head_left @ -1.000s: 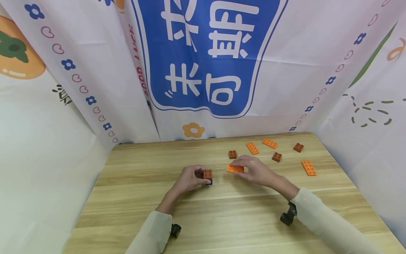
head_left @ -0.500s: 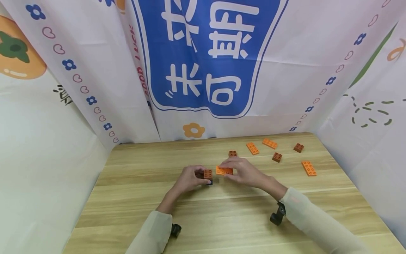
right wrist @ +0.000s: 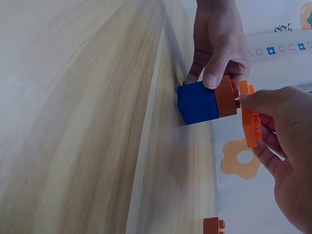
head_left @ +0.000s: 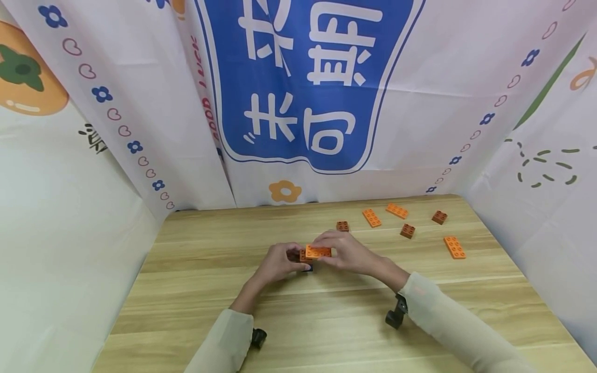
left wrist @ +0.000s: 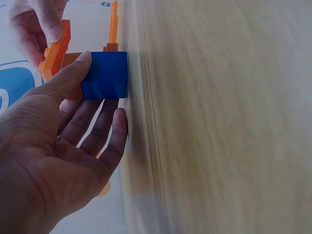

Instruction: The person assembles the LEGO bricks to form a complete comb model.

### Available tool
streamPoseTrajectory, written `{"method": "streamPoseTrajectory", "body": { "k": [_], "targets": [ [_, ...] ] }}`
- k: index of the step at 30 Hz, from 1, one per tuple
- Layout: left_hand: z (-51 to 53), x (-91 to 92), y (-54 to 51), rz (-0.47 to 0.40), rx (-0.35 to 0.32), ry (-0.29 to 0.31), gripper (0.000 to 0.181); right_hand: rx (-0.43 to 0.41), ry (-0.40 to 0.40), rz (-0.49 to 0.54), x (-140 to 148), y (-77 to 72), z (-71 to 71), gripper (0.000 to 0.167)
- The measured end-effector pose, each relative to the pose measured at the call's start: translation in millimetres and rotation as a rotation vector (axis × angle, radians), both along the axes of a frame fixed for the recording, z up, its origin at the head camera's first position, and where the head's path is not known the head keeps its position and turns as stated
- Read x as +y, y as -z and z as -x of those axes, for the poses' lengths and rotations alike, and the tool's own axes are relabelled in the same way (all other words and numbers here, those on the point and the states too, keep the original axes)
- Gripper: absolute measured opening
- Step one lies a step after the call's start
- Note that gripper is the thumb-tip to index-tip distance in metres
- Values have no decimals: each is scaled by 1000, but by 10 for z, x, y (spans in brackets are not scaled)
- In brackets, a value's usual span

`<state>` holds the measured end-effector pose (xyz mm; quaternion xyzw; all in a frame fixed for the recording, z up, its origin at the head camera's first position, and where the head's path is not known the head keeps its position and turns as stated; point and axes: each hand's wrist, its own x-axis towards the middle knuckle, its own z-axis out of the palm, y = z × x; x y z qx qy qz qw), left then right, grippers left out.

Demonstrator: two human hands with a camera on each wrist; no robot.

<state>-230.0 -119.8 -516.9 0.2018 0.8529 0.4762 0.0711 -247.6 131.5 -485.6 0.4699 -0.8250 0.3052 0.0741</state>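
Above stack [right wrist: 205,103] in left hand [left wrist: 58,146] | orange plate [right wrist: 249,122] | right hand [right wrist: 295,136] (pinching)

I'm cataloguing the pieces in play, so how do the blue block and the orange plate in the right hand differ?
The blue block is deep and chunky; the orange plate is thin and flat. The left hand holds the blue block, the right hand the orange plate. The blue block has a brown brick on top; the orange plate carries no other piece. Both are single-coloured and held.
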Motion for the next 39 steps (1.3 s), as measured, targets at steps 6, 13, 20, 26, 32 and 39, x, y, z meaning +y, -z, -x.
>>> {"method": "streamPoseTrajectory", "body": {
  "k": [6,13,20,26,32,39],
  "targets": [
    [6,4,0,-11,-11,5,28,-6,-15,-19,-50,-7,12,33],
    [9,11,-5,-10,-10,12,26,0,-14,-48,-77,-15,29,31],
    [14,11,-4,-2,-13,14,23,12,-43,-50,-116,-47,24,30],
    [11,7,-10,3,-5,12,23,12,-53,-73,-143,-76,47,32],
    [16,4,-12,3,2,16,22,-29,-74,-73,-159,-90,74,32],
    [8,2,-29,11,4,14,24,-46,-74,-68,-185,-89,85,29]
  ]
}}
